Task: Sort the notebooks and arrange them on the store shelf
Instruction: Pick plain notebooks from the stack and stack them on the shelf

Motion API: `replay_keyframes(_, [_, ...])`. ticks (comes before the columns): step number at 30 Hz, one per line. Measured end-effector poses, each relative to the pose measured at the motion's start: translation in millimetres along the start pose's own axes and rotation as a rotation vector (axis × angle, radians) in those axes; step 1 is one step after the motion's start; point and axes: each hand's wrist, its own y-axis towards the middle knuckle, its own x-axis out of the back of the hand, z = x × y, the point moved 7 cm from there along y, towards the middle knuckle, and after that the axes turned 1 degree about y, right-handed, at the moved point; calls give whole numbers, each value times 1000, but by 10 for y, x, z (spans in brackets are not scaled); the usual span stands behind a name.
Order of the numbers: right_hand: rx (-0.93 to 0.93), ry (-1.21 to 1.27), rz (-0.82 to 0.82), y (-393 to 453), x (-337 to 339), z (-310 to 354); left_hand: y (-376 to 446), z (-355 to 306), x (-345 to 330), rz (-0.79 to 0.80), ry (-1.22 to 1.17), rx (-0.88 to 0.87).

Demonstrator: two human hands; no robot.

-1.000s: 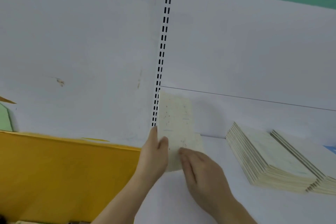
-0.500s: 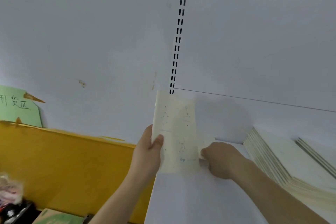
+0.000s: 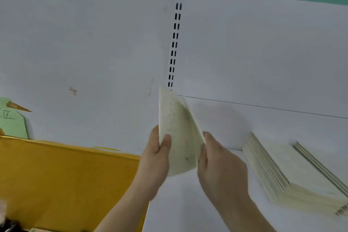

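Above the near edge of the white shelf (image 3: 188, 209), at the middle of the view, both hands hold a small batch of cream notebooks (image 3: 177, 137) upright. Left hand (image 3: 156, 160) grasps the batch from its 9 o'clock side, thumb laid across the front cover and fingers hidden behind. Right hand (image 3: 220, 167) closes on the batch's 3 o'clock edge, fingertips curled round a thin notebook that fans slightly away from the others at the top. How many notebooks make up the batch cannot be told; at least two edges show. The front cover is pale, with faint specks and small marks, blurred here.

At 3 o'clock from the hands, well apart from them, a stack of notebooks (image 3: 286, 171) of the same cream colour lies flat on the shelf, its layered edges facing the hands. A second stack (image 3: 327, 171) lies just beside it, farther toward 3 o'clock and partly overlapping its top, cut off by the frame's edge.

At 12 o'clock from the held batch, a slotted upright strip (image 3: 175, 43) with paired black slots runs up the white back panel (image 3: 263, 52). Toward 8 o'clock, a yellow board (image 3: 66, 179) stands below the shelf's level, and at 9 o'clock a green paper sign (image 3: 13, 124) with handwriting is fixed against the white wall (image 3: 75, 34).
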Motion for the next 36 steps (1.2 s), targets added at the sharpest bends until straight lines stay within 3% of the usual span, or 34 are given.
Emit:
replay_keyframes(6, [115,158,73,-302,-255,192,-110,-75,-353,130,-195,-52])
replay_keyframes(12, [180,329,177,-414,-178,144,-107,-191,-449,33,-48,-126])
replay_keyframes(15, [36,401,143,-372,15,-185,-107,-188,-529,14,-68,-99])
replay_keyframes(19, [-373,393,75,-376,287,-932,-171,-249,-792,158,-41,-128])
replay_keyframes(21, [-482,464,73,-416,428,-1135,-249,-307,-967,209,-17,-146])
replay_keyframes(29, [-518,352,33,-637,1053,-1700,-461,-398,-1720,254,86,-39])
replay_keyframes(36, [-627,331,84,-760,1391,-2736,-600,-398,-2718,285,151,21])
